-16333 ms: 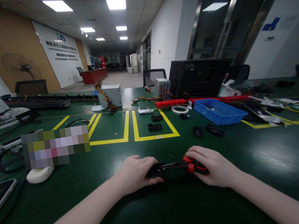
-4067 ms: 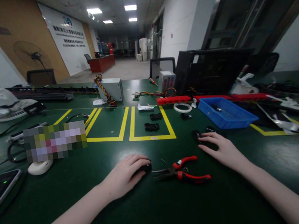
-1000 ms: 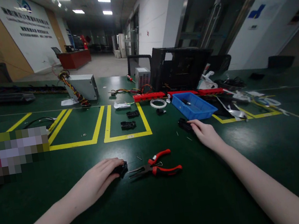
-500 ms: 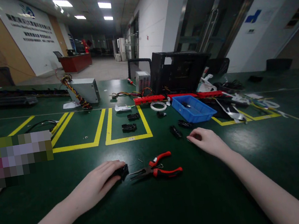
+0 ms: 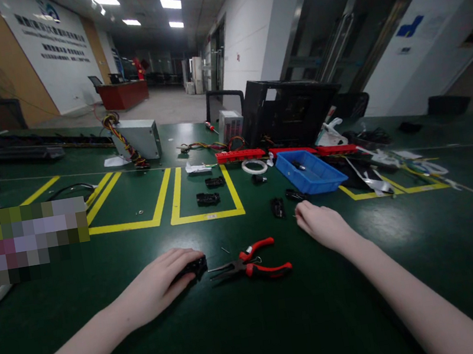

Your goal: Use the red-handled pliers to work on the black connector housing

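Observation:
My left hand [image 5: 167, 279] is closed over a small black plastic part [image 5: 198, 265] resting on the green table, its near end covered by my fingers. Just right of that part lie long-nose pliers [image 5: 238, 267] with red handles, jaws apart and pointing left. A thin metal pin [image 5: 225, 250] is on the table above the pliers. My right hand [image 5: 324, 226] has its fingertips pinched together low over the table; whatever is between them is too small to name. Close to its fingertips lie two more black parts, one [image 5: 277, 207] to the left and another [image 5: 295, 194] behind.
A blue tray [image 5: 315, 179] stands beyond my right hand. Two black parts [image 5: 208, 199] [image 5: 214, 182] lie inside a yellow-taped rectangle [image 5: 207, 217]. Farther back are a white ring [image 5: 254, 167], red strips [image 5: 241, 155], a power supply [image 5: 141, 139] and a black case [image 5: 291, 109].
The whole view has shifted slightly right. My right hand has turned a little, its fingers more tucked in. The black part left of it sits at a different angle. My left hand stays on its part.

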{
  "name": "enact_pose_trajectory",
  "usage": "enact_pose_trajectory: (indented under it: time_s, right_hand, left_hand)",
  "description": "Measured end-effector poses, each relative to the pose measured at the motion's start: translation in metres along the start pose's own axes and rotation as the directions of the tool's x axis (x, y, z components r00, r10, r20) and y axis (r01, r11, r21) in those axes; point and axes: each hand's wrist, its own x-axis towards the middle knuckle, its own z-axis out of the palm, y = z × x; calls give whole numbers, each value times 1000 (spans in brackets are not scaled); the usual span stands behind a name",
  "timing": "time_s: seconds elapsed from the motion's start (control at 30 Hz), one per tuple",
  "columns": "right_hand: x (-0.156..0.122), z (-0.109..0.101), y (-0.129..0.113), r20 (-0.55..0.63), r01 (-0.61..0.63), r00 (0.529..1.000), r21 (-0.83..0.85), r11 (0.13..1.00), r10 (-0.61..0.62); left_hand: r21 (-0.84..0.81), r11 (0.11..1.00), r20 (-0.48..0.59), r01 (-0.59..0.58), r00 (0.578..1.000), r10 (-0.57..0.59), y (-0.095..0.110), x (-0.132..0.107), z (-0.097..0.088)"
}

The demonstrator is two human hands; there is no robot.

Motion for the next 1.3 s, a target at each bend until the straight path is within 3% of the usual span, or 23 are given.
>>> enact_pose_trajectory:
  time_s: [0.23, 0.43, 1.13, 1.3]
  right_hand:
    - [25, -1, -5, -87, -1, 996, 113, 994, 11]
    - [17, 13, 3, -90, -52, 994, 174, 983, 69]
    - [8, 8, -10, -74, 175, 984, 250, 952, -162]
    - [7, 10, -3, -110, 178, 982, 229, 957, -156]
  left_hand:
    - [14, 1000, -4, 21, 1000, -21, -1, -1, 1]
    - [15, 1000, -10, 22, 1000, -22, -2, -2, 1]
    - [58, 998, -19, -22, 1000, 23, -2, -2, 1]
    - [50, 999, -21, -10, 1000, 11, -3, -3, 2]
